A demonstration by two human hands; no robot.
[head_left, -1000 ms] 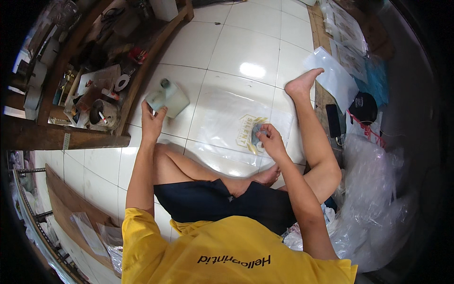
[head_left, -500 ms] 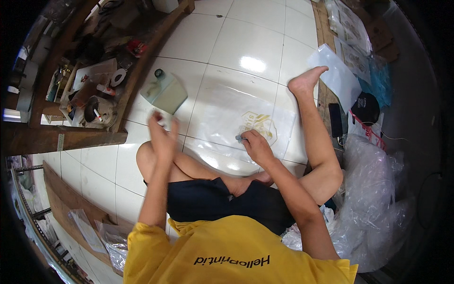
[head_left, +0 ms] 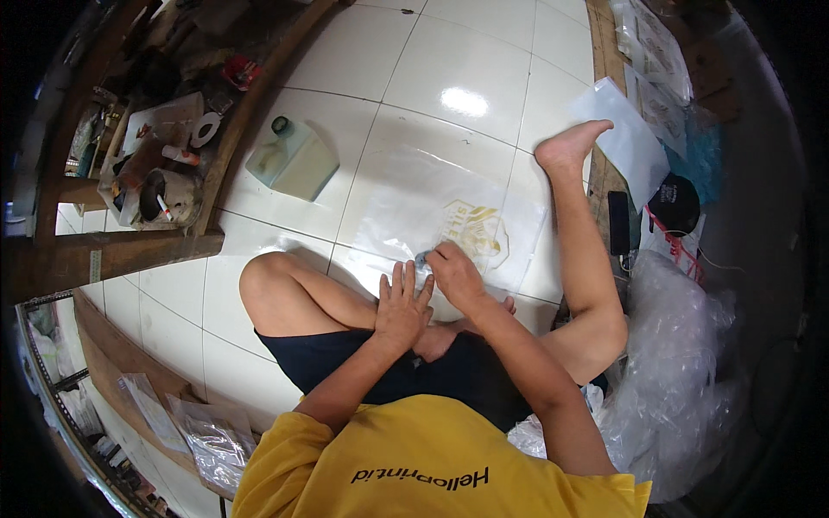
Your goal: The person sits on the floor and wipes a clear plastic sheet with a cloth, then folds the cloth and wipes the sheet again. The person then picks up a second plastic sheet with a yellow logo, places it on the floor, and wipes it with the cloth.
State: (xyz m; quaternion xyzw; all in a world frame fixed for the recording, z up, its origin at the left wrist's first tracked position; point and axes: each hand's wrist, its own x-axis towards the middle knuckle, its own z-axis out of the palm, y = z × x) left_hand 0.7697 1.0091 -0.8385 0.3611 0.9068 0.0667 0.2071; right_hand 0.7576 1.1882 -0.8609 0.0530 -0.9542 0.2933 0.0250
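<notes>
A clear plastic bag (head_left: pixel 401 203) with a gold printed emblem (head_left: pixel 477 231) lies flat on the white tiled floor before me. My right hand (head_left: pixel 458 278) pinches a small grey-blue wad of cloth (head_left: pixel 421 258) against the near part of the bag, left of the emblem. Beside it, my left hand (head_left: pixel 402 315) rests with fingers spread at the bag's near edge, holding nothing. Far left of the bag stands a translucent jerrycan (head_left: pixel 309 168) with a dark cap, pale liquid inside.
At the left, a wooden shelf (head_left: pixel 129 250) carries a plastic tub, a tape roll (head_left: pixel 205 129) and a round tin (head_left: pixel 177 194). To the right lie a phone (head_left: pixel 618 223), a black cap (head_left: pixel 674 205), a white sheet (head_left: pixel 620 129) and a heap of clear plastic (head_left: pixel 669 363). My legs flank the bag.
My left hand has come from near the jerrycan down to the bag's near edge. My right hand has shifted slightly left and nearer with the cloth, uncovering more of the emblem.
</notes>
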